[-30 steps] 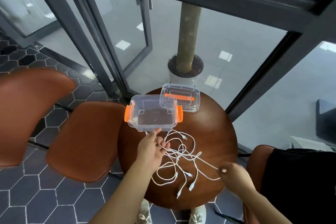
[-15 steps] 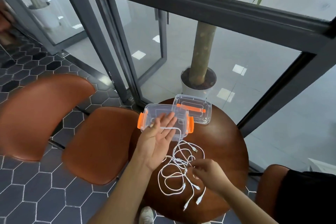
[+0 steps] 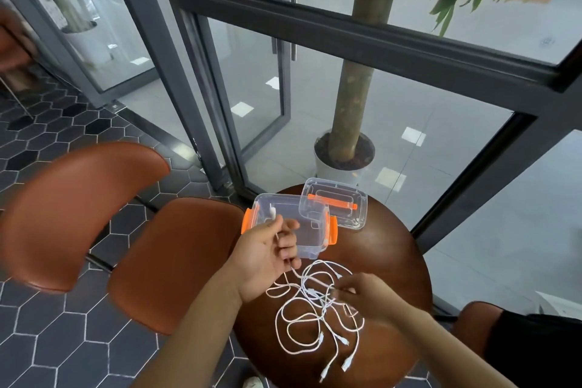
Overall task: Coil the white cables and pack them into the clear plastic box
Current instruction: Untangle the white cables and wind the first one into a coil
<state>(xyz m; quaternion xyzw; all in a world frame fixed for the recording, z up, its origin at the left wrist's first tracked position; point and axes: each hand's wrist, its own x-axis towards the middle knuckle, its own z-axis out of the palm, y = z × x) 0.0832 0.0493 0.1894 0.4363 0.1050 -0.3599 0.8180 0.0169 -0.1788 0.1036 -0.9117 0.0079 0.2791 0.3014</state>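
A tangle of white cables lies on the round brown table. The clear plastic box with orange clips stands open at the table's far left edge. Its lid with an orange handle lies just behind it, leaning on the box. My left hand is raised in front of the box, fingers curled around one cable end, whose plug sticks up above the thumb. My right hand pinches a strand of the same tangle low over the table.
Two brown chairs stand left of the table, another at the right. A potted tree stands behind the glass wall. The floor has dark hexagon tiles.
My left hand has closed from flat and open to curled around the cable end. My right hand has shifted right along the tangle. The camera has tilted up.
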